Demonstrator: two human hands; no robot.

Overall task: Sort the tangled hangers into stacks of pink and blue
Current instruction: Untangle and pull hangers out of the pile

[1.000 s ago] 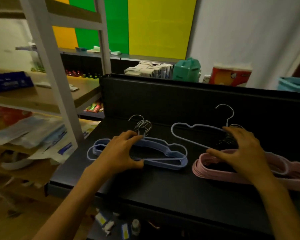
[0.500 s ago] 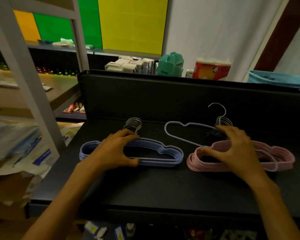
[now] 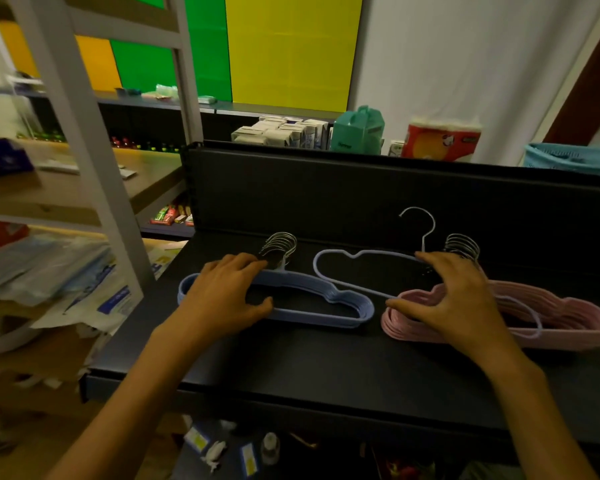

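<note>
Left hand (image 3: 227, 299) is gripping the blue stack (image 3: 326, 303) at 9 o'clock; right hand (image 3: 454, 299) is pressing spread fingers onto the pink stack (image 3: 568, 320). The stray blue hanger (image 3: 361, 254) lying across it could snag, dragging pink ones along.

One hanger stack (image 3: 326, 306) lies left of the other stack (image 3: 551, 320); both on the shelf (image 3: 326, 368).
</note>
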